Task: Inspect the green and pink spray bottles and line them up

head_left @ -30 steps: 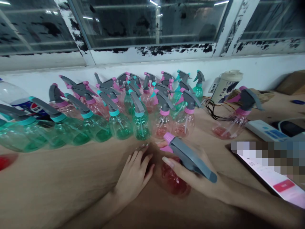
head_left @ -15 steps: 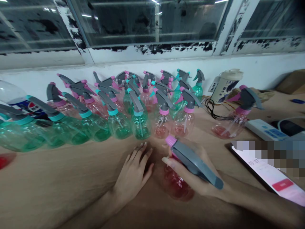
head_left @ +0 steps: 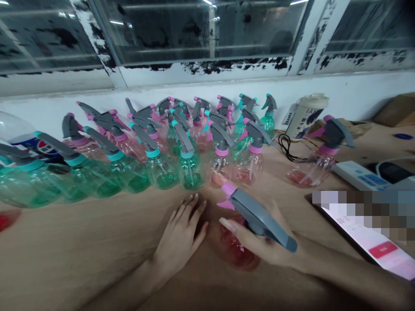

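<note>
Right hand closed round red spray bottle, gripping it below the grey-and-pink spray head; thumb on near side, one fingertip showing past the nozzle, other fingers mostly hidden. Bottle is front and centre, just right of left hand; can't tell if its base touches the table. Left hand palm down on table, fingers loosely spread, apart from the bottle. Behind: front row of green bottles with teal collars, two pink bottles at its right end, more crowded at the back. Right side: lone pink bottle, lidded cup behind it, phone near right forearm, screen partly pixelated.
</note>
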A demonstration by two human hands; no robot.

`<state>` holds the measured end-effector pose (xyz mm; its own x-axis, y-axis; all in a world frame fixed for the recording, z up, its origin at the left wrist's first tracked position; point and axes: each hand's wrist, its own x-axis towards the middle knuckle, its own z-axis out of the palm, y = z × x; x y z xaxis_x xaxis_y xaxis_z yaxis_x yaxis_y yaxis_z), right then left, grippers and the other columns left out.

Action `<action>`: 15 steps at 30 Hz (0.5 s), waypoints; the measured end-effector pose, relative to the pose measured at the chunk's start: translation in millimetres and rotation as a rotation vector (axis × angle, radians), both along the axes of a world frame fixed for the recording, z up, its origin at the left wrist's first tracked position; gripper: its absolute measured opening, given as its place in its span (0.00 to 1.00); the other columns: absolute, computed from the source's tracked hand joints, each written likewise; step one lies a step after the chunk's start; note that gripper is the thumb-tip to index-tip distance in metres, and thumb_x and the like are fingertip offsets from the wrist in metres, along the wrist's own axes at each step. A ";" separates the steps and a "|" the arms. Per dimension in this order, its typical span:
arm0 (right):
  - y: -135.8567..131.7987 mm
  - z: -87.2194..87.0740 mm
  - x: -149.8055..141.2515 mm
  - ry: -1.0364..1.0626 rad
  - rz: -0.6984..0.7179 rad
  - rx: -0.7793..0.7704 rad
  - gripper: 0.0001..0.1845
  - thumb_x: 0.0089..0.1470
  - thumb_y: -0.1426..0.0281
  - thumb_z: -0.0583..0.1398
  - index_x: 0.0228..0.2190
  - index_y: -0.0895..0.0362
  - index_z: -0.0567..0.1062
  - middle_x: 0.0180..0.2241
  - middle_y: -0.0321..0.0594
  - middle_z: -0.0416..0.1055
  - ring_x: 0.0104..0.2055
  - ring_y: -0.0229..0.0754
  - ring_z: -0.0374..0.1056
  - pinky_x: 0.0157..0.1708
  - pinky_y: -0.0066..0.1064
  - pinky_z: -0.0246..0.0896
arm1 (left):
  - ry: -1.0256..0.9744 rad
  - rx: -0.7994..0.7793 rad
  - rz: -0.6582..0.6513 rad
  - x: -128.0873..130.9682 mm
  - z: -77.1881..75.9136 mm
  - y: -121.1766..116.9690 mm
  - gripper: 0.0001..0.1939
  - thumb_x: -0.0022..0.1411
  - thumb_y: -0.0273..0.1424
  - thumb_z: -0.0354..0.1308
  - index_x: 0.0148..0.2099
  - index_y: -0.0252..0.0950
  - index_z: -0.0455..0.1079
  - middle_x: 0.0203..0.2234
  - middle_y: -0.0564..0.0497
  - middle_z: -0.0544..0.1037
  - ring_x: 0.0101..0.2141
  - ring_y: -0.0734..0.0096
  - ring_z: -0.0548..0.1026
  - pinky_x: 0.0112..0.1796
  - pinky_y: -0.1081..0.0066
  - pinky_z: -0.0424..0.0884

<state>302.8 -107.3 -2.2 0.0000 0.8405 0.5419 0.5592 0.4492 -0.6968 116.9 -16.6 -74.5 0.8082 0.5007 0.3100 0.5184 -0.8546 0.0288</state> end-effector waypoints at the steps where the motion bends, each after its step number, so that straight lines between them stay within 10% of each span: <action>1: -0.1 0.3 -0.2 0.002 0.000 0.007 0.18 0.48 0.71 0.60 0.44 0.53 0.69 0.38 0.40 0.73 0.41 0.44 0.69 0.42 0.39 0.65 | -0.004 0.002 0.001 -0.1 -0.1 0.0 0.19 0.65 0.32 0.46 0.57 0.33 0.60 0.52 0.39 0.68 0.53 0.52 0.65 0.48 0.51 0.65; 15: 1.4 5.6 -0.2 0.048 0.015 -0.057 0.03 0.50 0.69 0.60 0.28 0.55 0.69 0.25 0.34 0.69 0.28 0.37 0.67 0.28 0.31 0.63 | -0.004 -0.031 0.000 0.7 1.3 -1.3 0.18 0.65 0.32 0.45 0.55 0.32 0.61 0.54 0.39 0.66 0.53 0.52 0.64 0.49 0.50 0.64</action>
